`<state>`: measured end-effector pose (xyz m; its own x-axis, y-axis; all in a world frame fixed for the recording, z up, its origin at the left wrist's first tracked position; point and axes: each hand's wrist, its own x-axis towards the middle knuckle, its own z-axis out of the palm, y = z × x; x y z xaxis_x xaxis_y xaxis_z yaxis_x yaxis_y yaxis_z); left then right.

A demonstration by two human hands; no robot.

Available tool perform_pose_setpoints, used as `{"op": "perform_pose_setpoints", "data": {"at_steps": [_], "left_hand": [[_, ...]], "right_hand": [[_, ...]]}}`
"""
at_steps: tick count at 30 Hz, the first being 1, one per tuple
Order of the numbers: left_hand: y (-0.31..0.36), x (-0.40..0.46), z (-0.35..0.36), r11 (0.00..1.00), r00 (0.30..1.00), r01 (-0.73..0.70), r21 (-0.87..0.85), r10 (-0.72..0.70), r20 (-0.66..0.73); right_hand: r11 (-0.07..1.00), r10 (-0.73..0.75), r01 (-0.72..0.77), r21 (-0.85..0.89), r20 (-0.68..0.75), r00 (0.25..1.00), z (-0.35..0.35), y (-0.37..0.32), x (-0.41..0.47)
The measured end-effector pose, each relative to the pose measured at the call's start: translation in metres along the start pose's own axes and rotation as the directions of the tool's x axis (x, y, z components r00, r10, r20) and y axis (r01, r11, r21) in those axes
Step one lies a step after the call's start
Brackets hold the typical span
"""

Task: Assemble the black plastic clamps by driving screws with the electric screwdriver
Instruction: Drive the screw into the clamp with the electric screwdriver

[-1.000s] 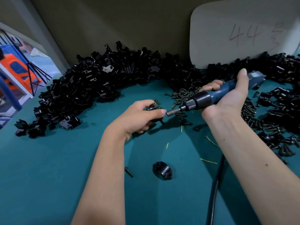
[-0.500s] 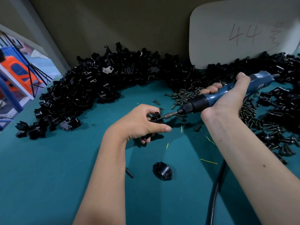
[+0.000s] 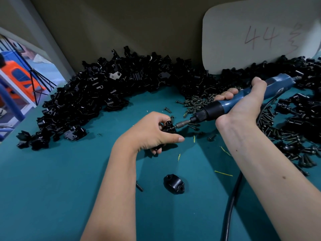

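My left hand (image 3: 152, 133) grips a black plastic clamp (image 3: 168, 128) just above the teal table, fingers curled round it so most of the clamp is hidden. My right hand (image 3: 243, 105) holds the blue electric screwdriver (image 3: 232, 105), tilted down to the left. Its metal bit (image 3: 182, 124) touches the clamp's right side. A heap of dark screws (image 3: 199, 103) lies behind the bit.
A long pile of black clamp parts (image 3: 97, 100) curves along the back and right. One loose clamp half (image 3: 173, 183) and a single screw (image 3: 139, 186) lie near me. The screwdriver's black cable (image 3: 229, 206) runs under my right forearm. A white board (image 3: 257, 32) leans at the back.
My left hand lowered the clamp toward the table. The screwdriver tilted down and its bit came onto the clamp's side.
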<state>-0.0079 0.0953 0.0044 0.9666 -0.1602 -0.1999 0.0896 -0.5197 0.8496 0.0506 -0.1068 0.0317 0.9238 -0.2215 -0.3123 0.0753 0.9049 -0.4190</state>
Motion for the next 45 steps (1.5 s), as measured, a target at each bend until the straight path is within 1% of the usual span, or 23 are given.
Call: {"op": "perform_pose_setpoints", "data": {"at_steps": [8, 17, 26, 45], "left_hand": [[0.0036, 0.0028, 0.0047, 0.997, 0.999, 0.018, 0.077, -0.014, -0.044], [0.0073, 0.0029, 0.0064, 0.991, 0.998, 0.043, 0.129, -0.036, -0.059], [0.009, 0.0024, 0.0056, 0.992, 0.997, 0.067, 0.107, -0.063, -0.047], [0.0096, 0.0049, 0.0061, 0.986, 0.995, 0.089, 0.141, -0.083, -0.051]], "right_hand": [[1.0, -0.018, 0.018, -0.004, 0.023, 1.0, -0.002, 0.0001, 0.0007], [0.999, -0.033, 0.033, 0.009, -0.006, 0.999, -0.0049, 0.0032, -0.0001], [0.999, -0.05, 0.05, 0.002, -0.003, 0.999, -0.0053, 0.0062, -0.0004], [0.998, -0.068, 0.068, -0.002, -0.016, 0.998, -0.0073, 0.008, -0.0016]]}}
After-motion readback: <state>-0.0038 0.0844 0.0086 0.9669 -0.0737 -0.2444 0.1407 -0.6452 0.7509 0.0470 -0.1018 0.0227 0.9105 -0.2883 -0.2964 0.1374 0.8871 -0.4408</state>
